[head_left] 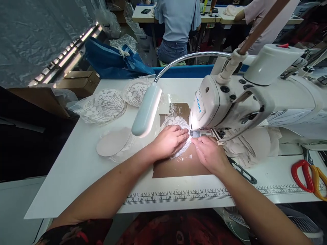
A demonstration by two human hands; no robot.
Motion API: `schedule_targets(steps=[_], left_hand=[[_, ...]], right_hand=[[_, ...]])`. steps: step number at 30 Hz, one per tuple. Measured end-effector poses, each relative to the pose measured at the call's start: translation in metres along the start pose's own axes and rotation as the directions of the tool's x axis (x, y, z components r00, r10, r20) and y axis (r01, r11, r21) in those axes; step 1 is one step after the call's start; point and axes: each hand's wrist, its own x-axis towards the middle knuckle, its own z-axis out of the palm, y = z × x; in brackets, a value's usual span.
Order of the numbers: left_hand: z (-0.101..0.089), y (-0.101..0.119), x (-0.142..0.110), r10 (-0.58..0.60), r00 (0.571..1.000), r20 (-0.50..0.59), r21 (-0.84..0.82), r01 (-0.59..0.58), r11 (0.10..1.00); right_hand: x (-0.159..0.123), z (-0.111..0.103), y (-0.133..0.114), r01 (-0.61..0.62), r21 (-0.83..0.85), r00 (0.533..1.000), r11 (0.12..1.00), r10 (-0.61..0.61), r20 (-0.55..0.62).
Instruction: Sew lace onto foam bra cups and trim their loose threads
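A round white lace piece (176, 123) lies under the presser foot (195, 133) of a white sewing machine (217, 98), lit brightly by a lamp. My left hand (171, 140) rests on the lace with its fingers stretched out flat, close to the needle area. My right hand (208, 151) pinches the lace's edge just in front of the presser foot, thumb and forefinger together. Brown board (176, 170) covers the machine bed beneath both hands. The needle tip itself is too small to make out.
A gooseneck lamp (146, 110) hangs over the left of the work. Lace cups (106, 105), a beige oval pad (113, 142), stacked beige pieces (247, 146), a dark cutter (241, 170) and scissors (304, 175) lie around. A printed ruler (178, 197) runs along the front edge. People sit beyond.
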Motion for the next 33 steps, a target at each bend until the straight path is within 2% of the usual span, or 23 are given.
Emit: schedule_targets(steps=[5, 9, 12, 20, 27, 33], left_hand=[[-0.002, 0.000, -0.003, -0.018, 1.000, 0.004, 0.028, 0.017, 0.999], [-0.006, 0.001, -0.008, 0.079, 0.996, 0.049, 0.011, -0.079, 0.997], [-0.008, 0.002, -0.010, 0.137, 0.988, 0.067, -0.027, -0.135, 0.990], [-0.007, 0.000, -0.009, 0.199, 0.975, 0.100, -0.059, -0.194, 0.979], [-0.004, 0.001, -0.010, 0.161, 0.977, 0.141, -0.025, -0.159, 0.987], [-0.001, 0.007, -0.007, 0.096, 0.987, 0.129, 0.017, -0.100, 0.995]], right_hand=[[0.000, 0.002, 0.002, -0.031, 0.022, 0.999, 0.999, 0.031, 0.009], [-0.002, -0.001, 0.004, -0.070, 0.091, 0.997, 0.993, 0.068, 0.030], [-0.003, -0.005, 0.004, -0.051, 0.120, 0.998, 0.992, 0.046, 0.044], [-0.001, -0.006, 0.000, 0.056, -0.021, 0.996, 0.998, -0.055, 0.069], [0.000, -0.007, -0.005, 0.026, -0.113, 0.991, 0.993, -0.010, 0.135], [0.001, -0.004, -0.006, -0.033, -0.140, 0.992, 0.990, 0.050, 0.118]])
